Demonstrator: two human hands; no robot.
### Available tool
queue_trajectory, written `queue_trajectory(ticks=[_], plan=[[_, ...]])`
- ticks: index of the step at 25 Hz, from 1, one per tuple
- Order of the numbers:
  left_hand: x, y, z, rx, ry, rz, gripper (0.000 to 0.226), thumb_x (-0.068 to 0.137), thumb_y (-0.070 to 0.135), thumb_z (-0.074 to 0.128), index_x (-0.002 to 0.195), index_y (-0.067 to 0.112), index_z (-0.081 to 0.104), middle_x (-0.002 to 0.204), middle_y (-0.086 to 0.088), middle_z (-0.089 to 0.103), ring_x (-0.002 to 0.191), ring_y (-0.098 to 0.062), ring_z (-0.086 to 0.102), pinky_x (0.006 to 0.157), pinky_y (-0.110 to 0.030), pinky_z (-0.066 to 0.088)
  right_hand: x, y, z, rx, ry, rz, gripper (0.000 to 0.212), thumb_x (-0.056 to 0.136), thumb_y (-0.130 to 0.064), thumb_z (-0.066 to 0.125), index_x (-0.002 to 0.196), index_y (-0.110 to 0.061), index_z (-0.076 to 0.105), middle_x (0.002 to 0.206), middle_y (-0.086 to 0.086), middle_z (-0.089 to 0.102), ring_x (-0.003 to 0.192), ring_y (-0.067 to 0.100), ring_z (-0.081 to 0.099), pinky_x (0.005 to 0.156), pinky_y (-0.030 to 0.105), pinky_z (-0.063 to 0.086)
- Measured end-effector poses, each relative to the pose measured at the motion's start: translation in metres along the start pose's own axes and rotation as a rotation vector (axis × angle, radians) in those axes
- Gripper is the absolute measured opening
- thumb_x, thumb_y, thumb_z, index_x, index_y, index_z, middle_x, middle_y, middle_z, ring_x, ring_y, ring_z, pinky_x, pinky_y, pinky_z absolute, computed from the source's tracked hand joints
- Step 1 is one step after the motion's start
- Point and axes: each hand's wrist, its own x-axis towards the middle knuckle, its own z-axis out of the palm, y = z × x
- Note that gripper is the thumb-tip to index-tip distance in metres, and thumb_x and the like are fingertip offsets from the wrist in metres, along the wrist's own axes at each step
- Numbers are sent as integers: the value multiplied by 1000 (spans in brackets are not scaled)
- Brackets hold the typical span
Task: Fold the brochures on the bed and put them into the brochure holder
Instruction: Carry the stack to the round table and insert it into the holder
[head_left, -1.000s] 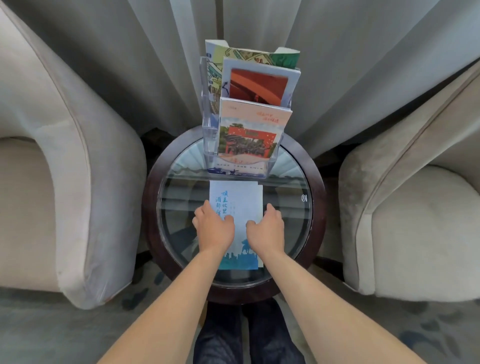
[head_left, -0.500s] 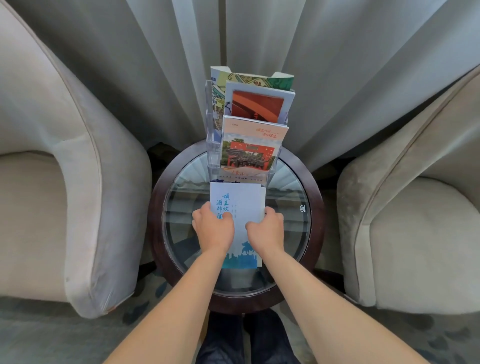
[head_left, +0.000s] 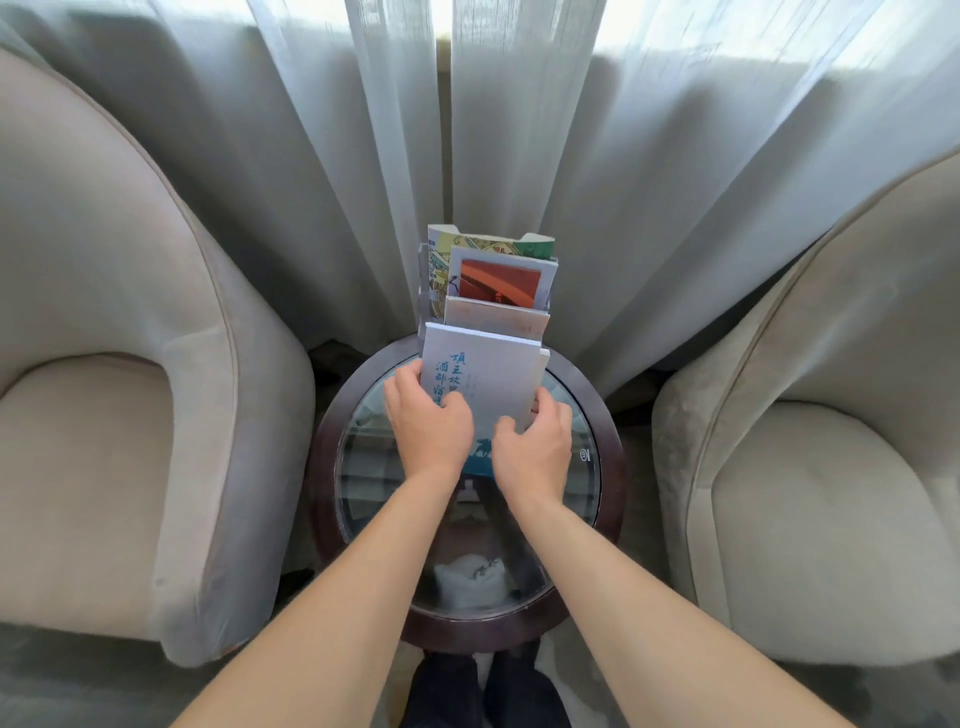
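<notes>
Holding a folded white brochure (head_left: 483, 382) with blue lettering just in front of the brochure holder (head_left: 425, 291), the left hand (head_left: 428, 423) and right hand (head_left: 535, 447) pinch its side edges; three tiers behind already hold brochures, so only seating this one seems left.

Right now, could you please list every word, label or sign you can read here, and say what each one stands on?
"項王故里", blue, upright, last sign partly hidden: on the white brochure held by the left hand and right hand.
"酒都宿", second blue column, lower part hidden by the left hand: same brochure.
Small round mark: on the glass table, too small to read.
Brochures in the holder: print too blurred.
</notes>
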Motion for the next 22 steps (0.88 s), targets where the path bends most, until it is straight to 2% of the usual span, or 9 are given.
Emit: queue_trajectory(ticks=[2,4,7,10,13,16,18,20,22], plan=[[6,23,-3,-26,10,52,38,85,6,57,118,21,48,115,6,42,116,-13,47,78,-19,56,6,-14,-7,49,39,-32,46,89,-10,55,134,-21,51,112,-11,41,99,10,47,81,25,44],[11,41,-4,-47,17,81,37,86,3,55,119,20,48,114,8,42,113,-10,47,60,-3,47,16,-28,-14,78,73,-74,49,89,-6,58,135,-21,50,111,-13,39,103,9,44,75,16,40],[19,60,-4,-112,29,136,41,85,-4,51,121,15,50,116,4,45,110,-11,48,62,6,39,32,-47,-23,99,107,-121,53,88,0,56,138,-18,50,120,-7,47,104,4,42,74,9,36],[28,74,-5,-187,62,133,41,84,-3,48,122,13,54,119,2,50,112,-15,54,64,6,38,43,-60,-29,119,114,-173,55,87,3,53,138,-15,50,125,-3,49,107,6,45,73,3,37],[40,80,-3,-222,61,131,39,86,1,49,120,17,55,121,3,54,114,-16,56,66,-2,46,50,-66,-29,141,131,-214,57,85,6,51,138,-13,49,124,-2,49,107,6,45,71,-6,34],[45,68,2,-187,29,86,40,86,2,50,122,19,56,123,4,55,115,-14,56,73,-8,45,55,-59,-22,133,120,-172,59,83,7,50,138,-14,50,126,-2,50,107,5,45,86,11,41],[46,52,8,-147,5,55,41,87,2,51,122,22,54,123,6,54,115,-12,54,71,-7,43,57,-46,-14,97,96,-129,59,84,6,53,139,-15,49,128,-2,50,113,9,47,91,20,44],[46,34,12,-112,-27,27,43,87,2,53,123,24,52,123,7,52,114,-10,52,65,-4,43,56,-32,-5,60,69,-92,59,85,5,53,140,-16,49,130,-3,50,119,12,47,94,24,45],[47,18,15,-71,-63,8,45,87,3,54,127,23,51,126,6,51,115,-9,51,66,-3,42,55,-20,2,53,44,-58,61,85,4,52,141,-19,49,127,-6,49,115,10,46,91,21,43]])
